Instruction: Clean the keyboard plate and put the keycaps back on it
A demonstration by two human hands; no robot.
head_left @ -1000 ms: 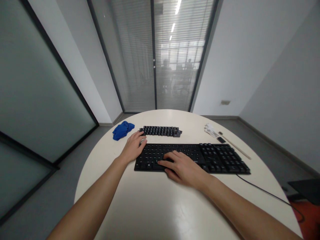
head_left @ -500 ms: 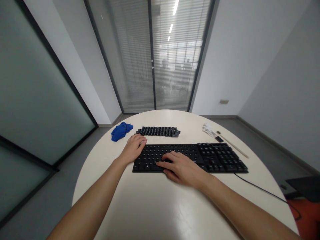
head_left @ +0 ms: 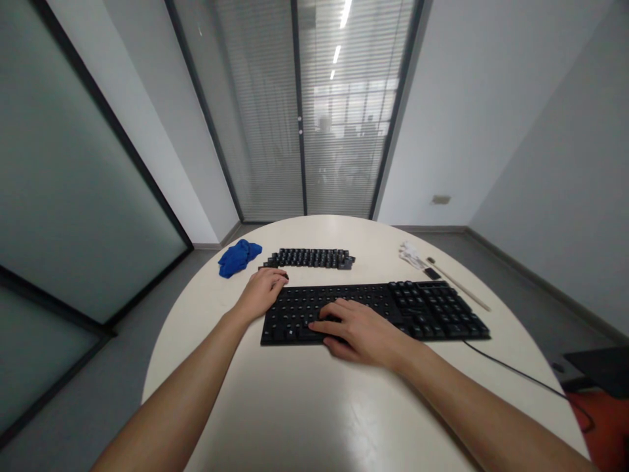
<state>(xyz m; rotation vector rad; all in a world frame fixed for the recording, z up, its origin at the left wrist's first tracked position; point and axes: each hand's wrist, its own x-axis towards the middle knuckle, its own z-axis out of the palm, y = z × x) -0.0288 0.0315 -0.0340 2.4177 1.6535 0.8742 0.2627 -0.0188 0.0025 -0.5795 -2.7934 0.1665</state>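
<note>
A black keyboard [head_left: 432, 314] lies across the table, with its left section stripped of most keycaps and the right section still covered by them. At its upper left corner is my left hand [head_left: 262, 292], fingers bent together around a small dark piece that looks like a keycap [head_left: 285, 276]. My right hand [head_left: 356, 331] rests over the lower middle of the keyboard, fingers apart and fingertips on the board near the long bottom key; its palm hides part of the keys. Behind the keyboard, removed keycaps [head_left: 312, 258] stand in rows.
A blue cloth [head_left: 238, 258] lies at the left on the round white table [head_left: 275, 406]. Right of the keycaps are a crumpled white item [head_left: 411, 254], a small black piece [head_left: 432, 273] and a thin wooden-handled brush [head_left: 462, 286]. A cable [head_left: 515, 372] runs off the right edge.
The left end of the keyboard has shifted slightly toward me. A dark piece now shows at my left fingertips. My right hand has hardly moved.
</note>
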